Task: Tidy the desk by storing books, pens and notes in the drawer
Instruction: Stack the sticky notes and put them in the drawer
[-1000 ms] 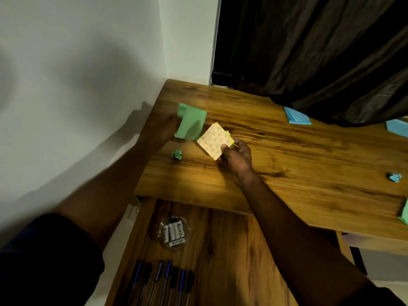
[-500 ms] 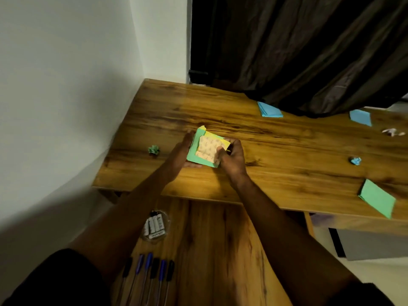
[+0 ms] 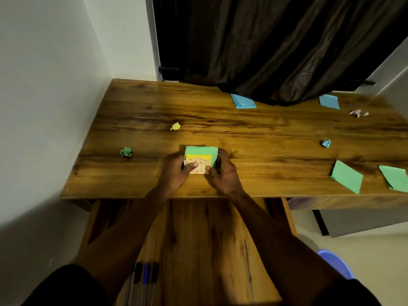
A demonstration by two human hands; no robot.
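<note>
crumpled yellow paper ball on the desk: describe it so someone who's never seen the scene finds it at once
Start at the wooden desk against the wall and look just beyond the two hands holding the stack of notes. The crumpled yellow ball lies alone there on bare wood, left of the blue notes. It is the only yellow scrap; the other balls are green and blue.

Bare surface (image 3: 265, 149) right of both hands (image 3: 176, 173) (image 3: 225, 175), up to a blue paper ball (image 3: 326, 143) and green notes (image 3: 347, 176). Left: a green paper ball (image 3: 126, 152). Beyond: a yellow scrap (image 3: 175, 126). Open drawer (image 3: 198, 239) below, mostly clear, pens (image 3: 143, 277) at its near left.
</note>
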